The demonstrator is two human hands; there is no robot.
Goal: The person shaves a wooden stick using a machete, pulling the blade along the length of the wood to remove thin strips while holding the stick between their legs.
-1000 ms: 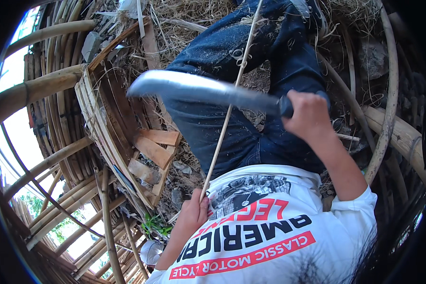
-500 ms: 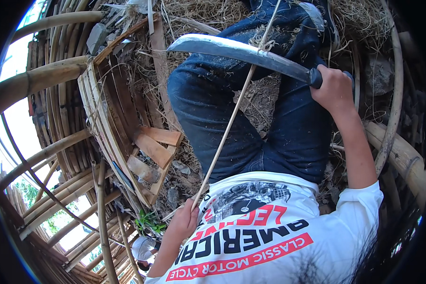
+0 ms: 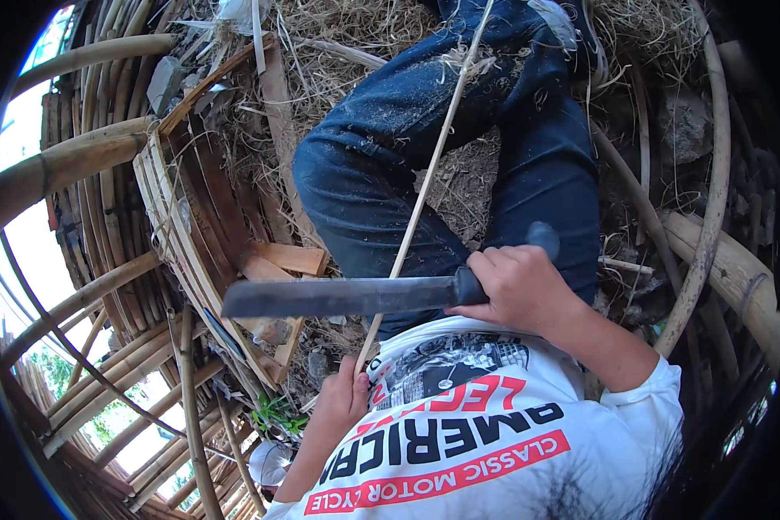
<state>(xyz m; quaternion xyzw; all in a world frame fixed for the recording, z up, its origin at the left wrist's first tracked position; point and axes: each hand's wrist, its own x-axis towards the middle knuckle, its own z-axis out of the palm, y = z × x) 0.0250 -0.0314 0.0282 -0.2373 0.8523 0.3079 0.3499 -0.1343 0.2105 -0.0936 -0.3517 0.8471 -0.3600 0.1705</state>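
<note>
Thin pale strip, running aslant from the top edge of the view down over dark blue jeans to the left hand, whose grip is clamped on its near end beside the white shirt. Large dark knife, clamped in the grip of the right hand, pointing left across the strip; contact between the two cannot be told. Left of the jeans: short wooden pieces, a green plant and, farther left, bamboo poles.
</note>
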